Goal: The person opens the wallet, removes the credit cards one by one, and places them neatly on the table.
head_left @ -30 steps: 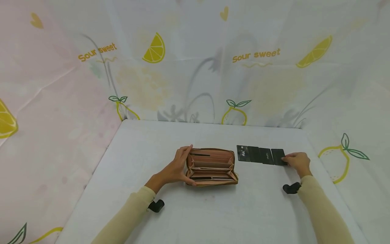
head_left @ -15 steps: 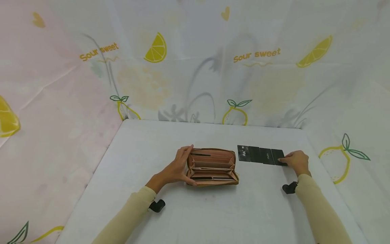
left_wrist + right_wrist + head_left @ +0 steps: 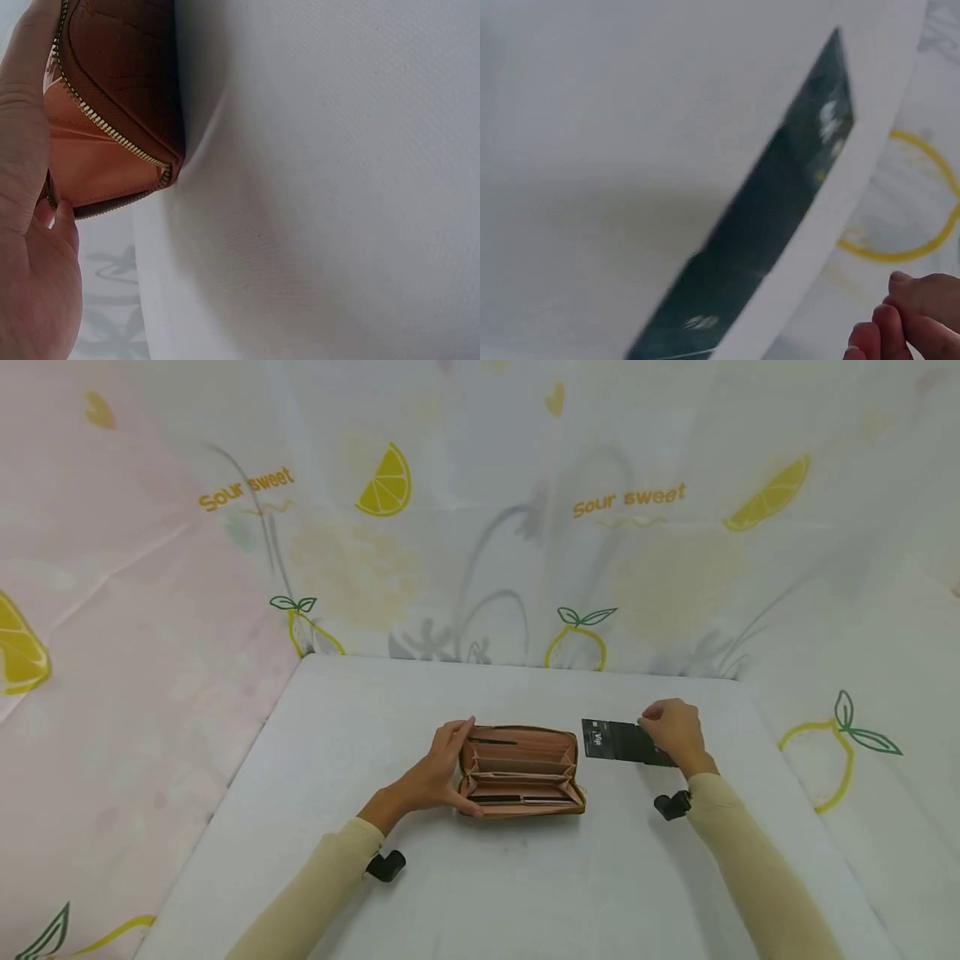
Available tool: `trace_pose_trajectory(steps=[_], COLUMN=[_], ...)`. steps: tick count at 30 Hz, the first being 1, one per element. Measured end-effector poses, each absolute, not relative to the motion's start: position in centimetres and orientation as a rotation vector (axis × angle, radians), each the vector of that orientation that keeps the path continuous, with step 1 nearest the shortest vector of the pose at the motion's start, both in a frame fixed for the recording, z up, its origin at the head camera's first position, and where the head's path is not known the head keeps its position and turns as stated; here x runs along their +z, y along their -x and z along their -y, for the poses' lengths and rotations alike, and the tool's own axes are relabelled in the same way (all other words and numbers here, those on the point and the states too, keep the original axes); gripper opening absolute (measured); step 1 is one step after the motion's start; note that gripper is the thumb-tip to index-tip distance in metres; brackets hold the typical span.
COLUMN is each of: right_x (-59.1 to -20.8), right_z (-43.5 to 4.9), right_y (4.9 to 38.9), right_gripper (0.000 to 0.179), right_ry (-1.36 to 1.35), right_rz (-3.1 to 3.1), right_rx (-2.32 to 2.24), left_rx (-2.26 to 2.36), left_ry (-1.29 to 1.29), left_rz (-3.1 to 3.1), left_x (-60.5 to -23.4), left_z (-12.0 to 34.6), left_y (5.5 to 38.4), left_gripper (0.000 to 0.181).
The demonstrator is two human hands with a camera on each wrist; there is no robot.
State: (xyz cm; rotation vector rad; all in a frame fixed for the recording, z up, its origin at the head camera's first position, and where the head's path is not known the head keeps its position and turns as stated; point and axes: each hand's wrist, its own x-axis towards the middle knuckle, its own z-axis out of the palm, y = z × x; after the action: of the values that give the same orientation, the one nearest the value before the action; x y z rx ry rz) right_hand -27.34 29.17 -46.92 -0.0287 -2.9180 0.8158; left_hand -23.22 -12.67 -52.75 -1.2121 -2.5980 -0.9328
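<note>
My left hand [image 3: 429, 777] grips the left end of a zip-around wallet [image 3: 522, 767], thumb at the near edge and fingers at the far edge. The wallet is unzipped and spread, with tan compartments and dark items in its slots. In the left wrist view its brass zipper [image 3: 112, 133] runs past the thumb. A row of black cards [image 3: 598, 739] lies flat to the right of the wallet, the leftmost marked "Vip". Over the row's right part hovers my right hand [image 3: 678, 733], hiding some of it. Nothing shows between its loosely curled fingers [image 3: 889, 330] in the right wrist view.
A white-covered table [image 3: 480, 885] carries the wallet and the cards. Behind it hangs a lemon-printed backdrop [image 3: 480, 552], with similar cloth on both sides. A small black camera [image 3: 386, 866] sits at the left wrist, another black camera [image 3: 672, 805] at the right.
My right hand slid the rightmost card slightly left against the row, then let go, rose and moved left above the cards. The left hand and the wallet stay in place.
</note>
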Motion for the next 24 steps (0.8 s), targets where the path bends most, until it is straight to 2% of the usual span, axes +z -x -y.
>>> trace_pose_trajectory(steps=[11,18,24], right_x=[-43.1,-43.0,-44.2], right_z=[-17.0,-11.5,-9.1], right_y=[26.5,25.8,26.2], right_gripper=[0.008,0.008,0.011], right_ry=[-0.546,-0.974,-1.346], right_rz=[2.724,2.755,2.825], right_rx=[0.821,0.746,0.620], left_rx=[-0.922,-0.946,-0.949], left_ry=[1.180,1.180,1.224], left_rz=[2.630,2.609,2.565], left_x=[-53.0,-53.1,-53.2], left_z=[12.6,12.7,12.6], left_y=[23.2,23.2,23.1], left_gripper=[0.142,0.142,0.144])
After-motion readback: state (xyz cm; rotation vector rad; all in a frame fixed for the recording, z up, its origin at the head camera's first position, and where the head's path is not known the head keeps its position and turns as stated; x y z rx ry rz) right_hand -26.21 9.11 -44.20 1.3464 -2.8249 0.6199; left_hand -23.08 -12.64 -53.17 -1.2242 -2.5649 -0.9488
